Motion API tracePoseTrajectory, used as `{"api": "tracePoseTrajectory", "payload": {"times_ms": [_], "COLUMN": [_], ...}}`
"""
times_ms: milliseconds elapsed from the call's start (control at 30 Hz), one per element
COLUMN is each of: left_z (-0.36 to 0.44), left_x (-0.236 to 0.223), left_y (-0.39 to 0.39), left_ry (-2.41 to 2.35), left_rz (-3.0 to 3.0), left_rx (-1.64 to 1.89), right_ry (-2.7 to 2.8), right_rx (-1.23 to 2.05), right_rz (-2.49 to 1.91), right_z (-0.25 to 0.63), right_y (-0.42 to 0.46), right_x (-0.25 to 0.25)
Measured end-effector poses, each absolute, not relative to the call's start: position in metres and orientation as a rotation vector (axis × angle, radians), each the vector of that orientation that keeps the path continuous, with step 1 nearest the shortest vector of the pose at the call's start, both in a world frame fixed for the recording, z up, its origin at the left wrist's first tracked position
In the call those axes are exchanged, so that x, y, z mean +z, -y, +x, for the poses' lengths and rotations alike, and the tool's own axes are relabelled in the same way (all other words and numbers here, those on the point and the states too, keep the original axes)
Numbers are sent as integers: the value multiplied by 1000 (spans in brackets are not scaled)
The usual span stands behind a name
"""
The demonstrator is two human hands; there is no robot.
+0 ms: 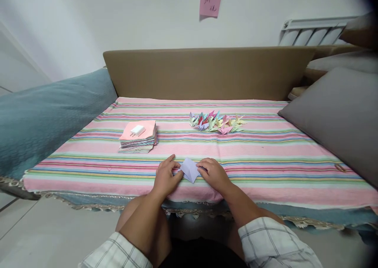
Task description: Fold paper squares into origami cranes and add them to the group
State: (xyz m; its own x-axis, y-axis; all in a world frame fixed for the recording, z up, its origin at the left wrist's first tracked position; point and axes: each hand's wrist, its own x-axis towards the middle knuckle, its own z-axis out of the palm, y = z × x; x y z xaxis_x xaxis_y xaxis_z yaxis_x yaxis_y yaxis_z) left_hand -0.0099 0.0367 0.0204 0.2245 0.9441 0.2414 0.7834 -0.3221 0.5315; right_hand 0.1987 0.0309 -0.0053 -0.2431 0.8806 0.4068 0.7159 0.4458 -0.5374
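A small folded sheet of lavender origami paper (pixel 189 170) lies in a diamond shape near the front edge of the striped cloth. From its left side, my left hand (pixel 168 176) pinches the corner between thumb and fingers, the index finger raised a little. On the opposite corner my right hand (pixel 213 174) has its thumb and fingertips closed. Beyond the hands stands a group of folded paper cranes (pixel 217 123) in pink, yellow, green, blue and purple. A stack of square paper (pixel 137 145) is to the left, with a white charger plug (pixel 138 130) on top.
The pink striped cloth (pixel 88 183) covers the seat. A brown backrest (pixel 206 74) runs along the back against a white wall. At the left is a blue-covered armrest (pixel 59 114); a grey cushion (pixel 336 114) leans at the right. A pink note (pixel 210 0) hangs on the wall.
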Motion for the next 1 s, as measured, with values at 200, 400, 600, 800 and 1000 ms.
{"api": "tracePoseTrajectory", "payload": {"times_ms": [200,400,600,800,1000], "left_z": [3,8,11,14,16], "left_x": [23,24,23,21,20], "left_y": [-32,-34,-36,-35,-36], "left_ry": [-1699,-1730,-1757,-1733,-1729], "left_rz": [2248,2286,2305,2323,2327], "left_rx": [665,604,579,599,582], "right_ry": [2031,2069,2114,2131,2149], "right_rx": [297,279,264,279,285], "right_rz": [-1349,-1366,-1419,-1443,-1457], "right_z": [197,195,194,194,194], "right_y": [-31,-29,-28,-28,-28], "right_x": [-6,-4,-2,1,1]}}
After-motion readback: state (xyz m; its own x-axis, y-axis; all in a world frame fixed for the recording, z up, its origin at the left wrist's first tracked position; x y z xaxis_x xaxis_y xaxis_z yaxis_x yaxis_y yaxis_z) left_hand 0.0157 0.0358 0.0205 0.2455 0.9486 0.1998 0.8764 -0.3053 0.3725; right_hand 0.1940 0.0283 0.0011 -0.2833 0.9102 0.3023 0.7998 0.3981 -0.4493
